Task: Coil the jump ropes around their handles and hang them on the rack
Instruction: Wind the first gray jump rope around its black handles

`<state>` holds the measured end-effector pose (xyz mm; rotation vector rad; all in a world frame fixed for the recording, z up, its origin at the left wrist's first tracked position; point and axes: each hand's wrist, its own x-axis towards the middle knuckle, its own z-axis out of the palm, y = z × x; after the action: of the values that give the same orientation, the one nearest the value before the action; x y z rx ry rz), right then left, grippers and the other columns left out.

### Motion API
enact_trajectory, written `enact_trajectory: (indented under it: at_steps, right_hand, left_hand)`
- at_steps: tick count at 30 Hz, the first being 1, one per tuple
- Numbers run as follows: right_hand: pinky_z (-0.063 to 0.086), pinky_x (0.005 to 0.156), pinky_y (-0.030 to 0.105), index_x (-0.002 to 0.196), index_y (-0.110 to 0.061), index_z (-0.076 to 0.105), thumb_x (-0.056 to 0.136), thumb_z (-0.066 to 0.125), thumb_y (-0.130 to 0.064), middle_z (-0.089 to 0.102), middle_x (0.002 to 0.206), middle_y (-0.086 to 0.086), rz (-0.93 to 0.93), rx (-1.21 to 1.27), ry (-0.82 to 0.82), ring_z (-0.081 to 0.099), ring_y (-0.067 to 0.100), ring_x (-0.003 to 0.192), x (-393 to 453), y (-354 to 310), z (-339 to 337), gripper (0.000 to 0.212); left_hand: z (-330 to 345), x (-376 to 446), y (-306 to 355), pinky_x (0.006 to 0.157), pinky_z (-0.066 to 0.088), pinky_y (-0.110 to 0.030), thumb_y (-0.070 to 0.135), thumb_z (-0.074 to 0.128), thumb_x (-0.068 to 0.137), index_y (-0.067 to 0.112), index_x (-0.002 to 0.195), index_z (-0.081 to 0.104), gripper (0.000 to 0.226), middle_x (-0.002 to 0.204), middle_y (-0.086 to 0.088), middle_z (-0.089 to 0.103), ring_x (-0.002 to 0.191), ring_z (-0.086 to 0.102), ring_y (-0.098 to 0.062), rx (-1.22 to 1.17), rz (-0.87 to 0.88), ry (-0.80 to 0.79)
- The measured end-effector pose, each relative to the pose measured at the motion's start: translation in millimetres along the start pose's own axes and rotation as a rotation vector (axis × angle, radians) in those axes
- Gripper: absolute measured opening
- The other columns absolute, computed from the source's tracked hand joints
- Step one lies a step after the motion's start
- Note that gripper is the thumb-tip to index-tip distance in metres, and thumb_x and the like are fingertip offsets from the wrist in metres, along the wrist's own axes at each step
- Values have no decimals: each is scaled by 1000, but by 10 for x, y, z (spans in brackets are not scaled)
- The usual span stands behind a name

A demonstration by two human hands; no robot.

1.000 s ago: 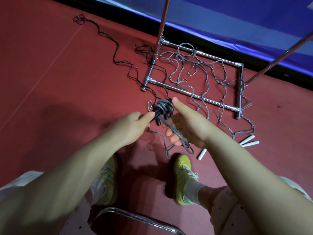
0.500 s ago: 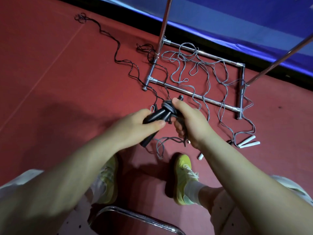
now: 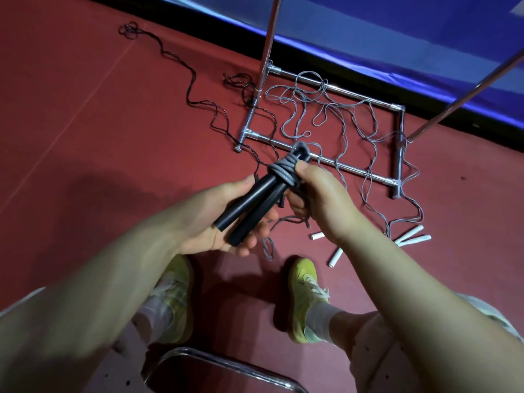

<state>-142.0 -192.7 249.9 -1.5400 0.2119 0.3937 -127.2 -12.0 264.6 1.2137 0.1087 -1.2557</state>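
1. My left hand (image 3: 224, 219) cradles the handles (image 3: 249, 205), long axis running 7 to 1 o'clock.
2. My right hand (image 3: 320, 194), at their 3 o'clock, pinches the coil (image 3: 283, 168) at their far end.

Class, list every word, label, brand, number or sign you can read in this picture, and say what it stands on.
None can be read.
black handles: plain, no print shows.
white handles: plain, too small to show any mark.
yellow-green shoes: pale side markings, no letters legible.
blue mat: pale shapes at the top right corner, cut off and unreadable.
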Motion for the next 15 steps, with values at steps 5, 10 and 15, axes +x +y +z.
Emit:
enact_trajectory:
  at_steps: [5, 10, 15]
  right_hand:
    - [43, 43, 27, 71, -8, 60, 94, 39, -56, 56, 51, 7, 278, -137, -22, 54, 25, 43, 8, 6, -17, 57]
    - [44, 45, 20, 66, -9, 57, 93, 38, -57, 51, 43, -1, 313, -388, 86, 52, 20, 47, -1, 9, -6, 59]
    - [35, 41, 17, 61, -11, 53, 91, 35, -63, 44, 39, -3, 321, -322, 75, 47, 20, 46, -41, -10, 6, 63]
  left_hand:
    - [31, 84, -67, 41, 37, -19, 54, 33, 92, 10, 82, 64, 55, 56, 0, 57, 41, 47, -12, 106, 28, 268]
    - [9, 162, -130, 39, 34, -16, 51, 37, 95, 11, 77, 63, 50, 52, 3, 55, 38, 45, -10, 177, 56, 425]
    - [-73, 192, -115, 41, 32, -17, 52, 42, 93, 14, 74, 64, 48, 48, 5, 55, 38, 43, -9, 266, 48, 460]
